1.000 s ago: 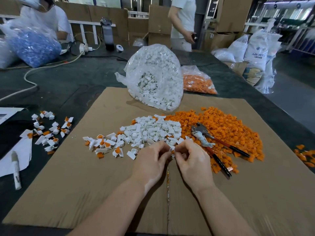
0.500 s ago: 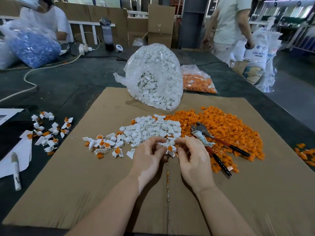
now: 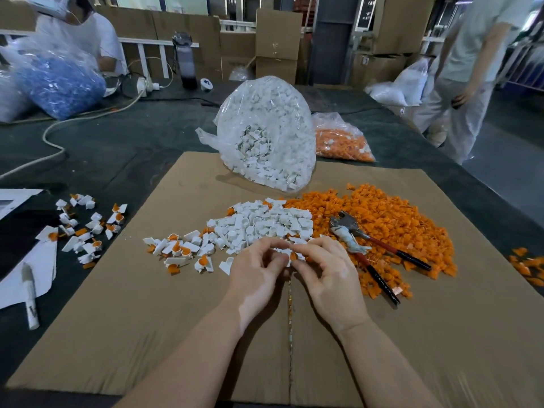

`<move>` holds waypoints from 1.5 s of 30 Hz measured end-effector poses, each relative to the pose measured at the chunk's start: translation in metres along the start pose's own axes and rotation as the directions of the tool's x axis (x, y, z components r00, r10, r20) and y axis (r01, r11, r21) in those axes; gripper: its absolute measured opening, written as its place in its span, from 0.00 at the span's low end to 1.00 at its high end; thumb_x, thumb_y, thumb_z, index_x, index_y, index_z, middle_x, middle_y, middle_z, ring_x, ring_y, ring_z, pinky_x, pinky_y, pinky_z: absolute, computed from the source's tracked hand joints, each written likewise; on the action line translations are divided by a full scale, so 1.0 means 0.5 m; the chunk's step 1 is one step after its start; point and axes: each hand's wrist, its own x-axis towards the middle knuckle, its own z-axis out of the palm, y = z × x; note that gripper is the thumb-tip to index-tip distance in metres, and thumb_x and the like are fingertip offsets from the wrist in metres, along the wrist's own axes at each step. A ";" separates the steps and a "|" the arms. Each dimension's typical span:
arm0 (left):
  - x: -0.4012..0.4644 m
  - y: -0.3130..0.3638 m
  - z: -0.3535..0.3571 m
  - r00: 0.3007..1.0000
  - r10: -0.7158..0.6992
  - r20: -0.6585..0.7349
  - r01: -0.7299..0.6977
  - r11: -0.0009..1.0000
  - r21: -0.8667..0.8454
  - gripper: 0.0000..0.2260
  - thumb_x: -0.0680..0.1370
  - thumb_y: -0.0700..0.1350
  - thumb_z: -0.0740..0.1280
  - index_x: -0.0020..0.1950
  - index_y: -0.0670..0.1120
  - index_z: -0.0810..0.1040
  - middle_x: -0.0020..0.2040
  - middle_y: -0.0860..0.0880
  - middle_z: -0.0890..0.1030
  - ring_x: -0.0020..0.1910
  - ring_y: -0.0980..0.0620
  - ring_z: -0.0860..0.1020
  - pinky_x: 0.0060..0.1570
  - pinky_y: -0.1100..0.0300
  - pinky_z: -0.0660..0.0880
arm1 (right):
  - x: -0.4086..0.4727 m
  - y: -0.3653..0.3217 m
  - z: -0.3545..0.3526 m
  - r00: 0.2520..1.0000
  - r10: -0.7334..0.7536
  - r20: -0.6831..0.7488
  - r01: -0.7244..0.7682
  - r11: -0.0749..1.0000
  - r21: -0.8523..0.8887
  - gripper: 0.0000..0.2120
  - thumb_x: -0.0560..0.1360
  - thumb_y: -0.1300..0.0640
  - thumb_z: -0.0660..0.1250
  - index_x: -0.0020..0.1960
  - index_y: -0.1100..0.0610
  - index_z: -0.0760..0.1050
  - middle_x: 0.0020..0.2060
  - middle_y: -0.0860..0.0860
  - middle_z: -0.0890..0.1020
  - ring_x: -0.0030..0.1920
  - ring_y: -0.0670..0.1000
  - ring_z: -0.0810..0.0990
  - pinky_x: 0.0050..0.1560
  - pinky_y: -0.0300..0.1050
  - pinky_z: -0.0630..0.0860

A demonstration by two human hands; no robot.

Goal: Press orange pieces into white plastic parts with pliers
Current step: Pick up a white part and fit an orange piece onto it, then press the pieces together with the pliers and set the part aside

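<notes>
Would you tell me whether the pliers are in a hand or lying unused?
Lying unused: the pliers rest on the orange pile, while both hands pinch a small part.

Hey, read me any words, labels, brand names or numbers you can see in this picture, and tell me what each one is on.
No text here reads in full.
Marker left of the cardboard: dark lettering near its lower end, too blurred to read.
Cardboard box behind the table: a small dark mark, too small to read.
Water bottle: no legible label.
White sack at far right: no print visible.
Pliers: no marking visible.
</notes>
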 end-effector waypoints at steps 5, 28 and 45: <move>0.003 -0.003 0.002 1.000 -0.006 -0.012 0.006 1.000 0.000 0.07 0.76 0.38 0.66 0.51 0.47 0.79 0.34 0.47 0.80 0.35 0.56 0.79 0.38 0.69 0.72 | 0.001 -0.002 -0.001 1.000 -0.008 -0.011 0.008 1.000 -0.001 0.10 0.70 0.65 0.72 0.51 0.60 0.81 0.41 0.53 0.77 0.46 0.51 0.75 0.49 0.32 0.69; 0.040 0.002 0.013 0.987 -0.157 0.010 0.155 0.954 -0.257 0.04 0.75 0.36 0.68 0.49 0.41 0.77 0.26 0.52 0.79 0.30 0.54 0.78 0.37 0.61 0.78 | 0.047 0.064 -0.102 0.649 0.760 0.027 -0.578 0.516 -0.633 0.24 0.73 0.46 0.59 0.67 0.53 0.64 0.70 0.56 0.62 0.71 0.58 0.56 0.70 0.64 0.46; 0.043 0.018 0.005 0.963 -0.269 -0.014 0.223 0.826 -0.518 0.04 0.75 0.34 0.67 0.48 0.40 0.76 0.33 0.45 0.79 0.28 0.56 0.78 0.35 0.63 0.80 | 0.053 -0.046 -0.121 0.760 0.508 0.407 -0.428 0.861 -0.275 0.14 0.78 0.45 0.57 0.47 0.55 0.75 0.44 0.52 0.75 0.46 0.54 0.75 0.41 0.46 0.67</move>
